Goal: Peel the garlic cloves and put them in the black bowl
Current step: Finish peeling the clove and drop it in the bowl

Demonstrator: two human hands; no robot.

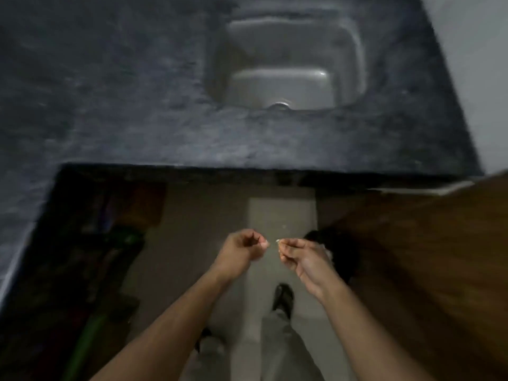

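Head view: right hand [301,258] pinches a small pale garlic clove [278,241] at its fingertips; left hand [243,248] is curled, holding nothing discernible, just left of it. Peeling appears underway. No black bowl visible; locating it comes next.

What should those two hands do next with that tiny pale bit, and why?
Probably bring it to the counter. The right hand pinches a small pale piece, the left hand is curled beside it, both over the floor; no bowl shows.
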